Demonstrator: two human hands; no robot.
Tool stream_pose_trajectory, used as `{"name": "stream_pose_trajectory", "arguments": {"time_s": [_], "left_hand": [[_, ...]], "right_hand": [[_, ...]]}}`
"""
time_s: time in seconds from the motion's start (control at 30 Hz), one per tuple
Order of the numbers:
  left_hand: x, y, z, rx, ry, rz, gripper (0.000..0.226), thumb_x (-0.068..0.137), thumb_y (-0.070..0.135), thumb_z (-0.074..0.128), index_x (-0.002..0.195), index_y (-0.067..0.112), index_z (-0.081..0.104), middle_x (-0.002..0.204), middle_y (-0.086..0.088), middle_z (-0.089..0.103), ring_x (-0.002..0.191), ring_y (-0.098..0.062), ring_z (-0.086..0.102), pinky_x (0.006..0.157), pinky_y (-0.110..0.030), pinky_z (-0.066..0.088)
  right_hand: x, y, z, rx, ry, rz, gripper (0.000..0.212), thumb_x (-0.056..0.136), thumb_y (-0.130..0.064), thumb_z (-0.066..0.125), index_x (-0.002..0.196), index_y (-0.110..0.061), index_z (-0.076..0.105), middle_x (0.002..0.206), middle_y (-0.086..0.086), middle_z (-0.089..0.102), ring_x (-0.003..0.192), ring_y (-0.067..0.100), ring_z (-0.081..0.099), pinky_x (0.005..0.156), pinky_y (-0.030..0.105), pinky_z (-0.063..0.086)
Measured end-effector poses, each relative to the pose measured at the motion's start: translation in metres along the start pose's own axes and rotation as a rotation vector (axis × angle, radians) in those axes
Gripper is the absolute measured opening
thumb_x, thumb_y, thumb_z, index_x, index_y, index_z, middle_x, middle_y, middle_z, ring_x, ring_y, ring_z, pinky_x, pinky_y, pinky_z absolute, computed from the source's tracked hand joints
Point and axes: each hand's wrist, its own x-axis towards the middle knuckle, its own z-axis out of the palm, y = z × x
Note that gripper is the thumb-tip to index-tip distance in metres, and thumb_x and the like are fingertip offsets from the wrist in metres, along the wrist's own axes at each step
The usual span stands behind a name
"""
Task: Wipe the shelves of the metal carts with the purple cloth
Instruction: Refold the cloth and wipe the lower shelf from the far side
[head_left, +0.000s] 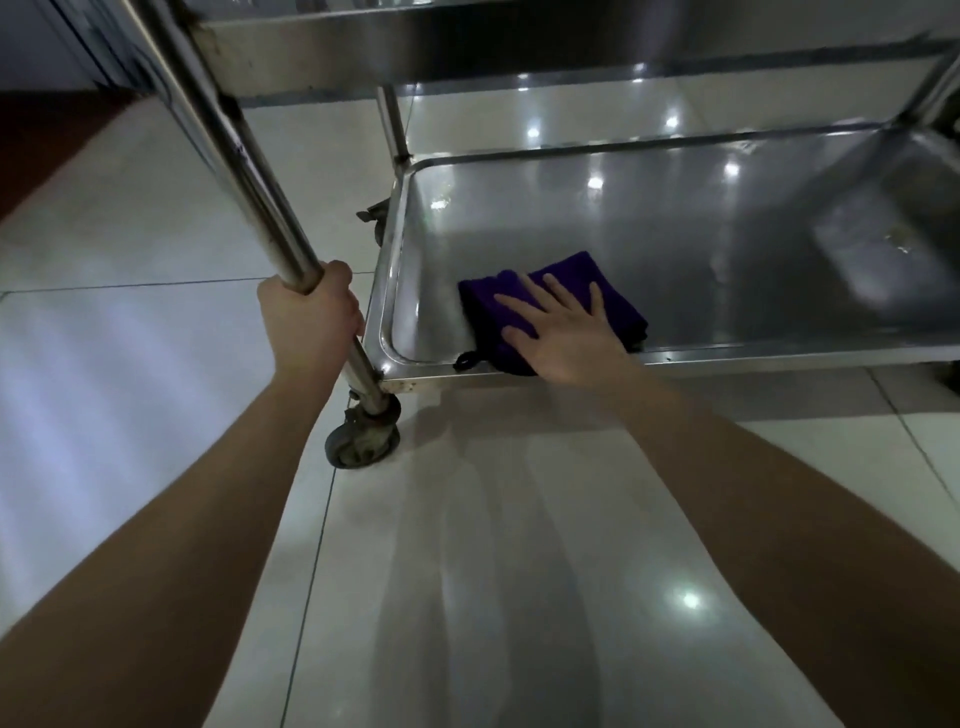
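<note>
Pale glossy floor tiles (467, 571) lie beneath 2 bare forearms reaching forward. The left hand (311, 322) curls its fingers round the cart's steel corner post (244, 171), above a grey caster wheel (361, 441). The right hand (566, 332) lies flat, fingers straight and spread, pressing the folded purple cloth (626, 312) onto the bottom shelf (675, 234) near its front-left corner. The cloth's black loop (465, 360) rests on the front rim. An upper shelf (337, 52) overhangs beyond.

Right hand (566, 332) presses purple cloth (613, 291) on shelf (727, 249); left hand (311, 322) grips post (228, 145).
</note>
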Motion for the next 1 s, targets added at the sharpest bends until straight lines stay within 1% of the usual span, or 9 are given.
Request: {"name": "stream_pose_trajectory", "arguments": {"time_s": [0.17,0.27,0.33,0.4,0.5,0.63,0.8,0.87,1.0], "left_hand": [[0.001,0.001,-0.007,0.215,-0.012,0.003,0.03,0.088,0.034,0.068,0.069,0.011,0.064,0.063,0.0,0.071,0.062,-0.019,0.065,0.071,-0.043,0.059],[-0.001,0.001,-0.023,0.376,-0.046,-0.208,0.077,0.074,0.07,0.088,0.116,0.009,0.067,0.103,-0.006,0.077,0.094,-0.019,0.073,0.085,-0.044,0.062],[-0.011,-0.011,-0.041,0.578,-0.225,-0.4,0.086,0.065,0.065,0.097,0.12,0.004,0.069,0.104,-0.014,0.078,0.093,-0.023,0.076,0.085,-0.046,0.067],[-0.03,-0.025,-0.052,0.932,-0.591,-0.488,0.061,0.072,0.055,0.094,0.106,0.007,0.077,0.088,-0.013,0.079,0.076,-0.02,0.076,0.075,-0.039,0.068],[-0.046,-0.028,-0.038,1.291,-0.912,-0.276,0.034,0.087,0.051,0.084,0.088,0.019,0.072,0.079,0.004,0.072,0.072,-0.013,0.07,0.069,-0.026,0.059],[-0.049,-0.006,0.02,1.356,-0.92,0.135,0.023,0.093,0.046,0.08,0.095,0.03,0.065,0.09,0.018,0.062,0.095,-0.011,0.065,0.082,-0.025,0.049],[-0.056,-0.001,0.096,1.198,-0.607,0.335,0.014,0.103,0.017,0.057,0.115,0.011,0.056,0.108,-0.008,0.066,0.098,-0.032,0.066,0.079,-0.039,0.054],[-0.06,-0.01,0.119,1.211,-0.52,0.275,0.033,0.113,0.02,0.043,0.14,0.003,0.051,0.119,-0.018,0.068,0.101,-0.037,0.068,0.081,-0.041,0.053],[-0.07,-0.036,0.135,1.218,-0.553,0.112,0.054,0.119,0.039,0.027,0.158,0.004,0.038,0.142,-0.031,0.061,0.123,-0.047,0.063,0.108,-0.055,0.049]], "right_hand": [[-0.022,0.03,-0.013,-0.166,-0.064,0.146,0.079,0.098,-0.084,0.003,0.168,-0.052,-0.007,0.181,-0.008,-0.014,0.167,0.027,-0.013,0.123,0.076,-0.015],[-0.023,0.016,-0.039,-0.169,-0.213,0.129,0.095,0.089,-0.097,0.005,0.169,-0.048,-0.01,0.181,-0.004,-0.016,0.166,0.032,-0.014,0.118,0.078,-0.018],[-0.029,0.013,-0.06,-0.157,-0.251,0.052,0.094,0.092,-0.094,0.009,0.171,-0.045,-0.002,0.181,-0.005,-0.012,0.167,0.029,-0.009,0.122,0.077,-0.01],[-0.044,0.017,-0.076,-0.209,-0.273,-0.038,0.084,0.1,-0.085,0.014,0.172,-0.042,0.007,0.182,-0.003,-0.005,0.168,0.028,-0.003,0.127,0.074,-0.001],[-0.062,0.036,-0.081,-0.322,-0.322,-0.059,0.075,0.105,-0.079,0.017,0.171,-0.046,0.005,0.182,0.004,-0.004,0.168,0.031,-0.002,0.13,0.067,0.006],[-0.051,0.061,-0.066,-0.12,-0.135,0.007,0.073,0.102,-0.083,0.02,0.167,-0.057,0.0,0.182,0.004,-0.004,0.167,0.031,-0.007,0.131,0.064,0.002],[-0.022,0.059,-0.021,0.004,-0.084,-0.029,0.08,0.086,-0.1,0.005,0.159,-0.07,-0.005,0.181,-0.003,-0.011,0.165,0.034,-0.019,0.123,0.071,-0.02],[-0.021,0.058,-0.009,-0.008,-0.028,-0.021,0.08,0.089,-0.096,0.006,0.163,-0.065,0.002,0.181,-0.002,-0.011,0.165,0.034,-0.02,0.12,0.071,-0.025],[-0.02,0.07,-0.014,0.002,0.005,-0.056,0.076,0.096,-0.086,0.015,0.166,-0.059,0.009,0.182,-0.001,-0.006,0.166,0.032,-0.016,0.122,0.065,-0.028]]}}
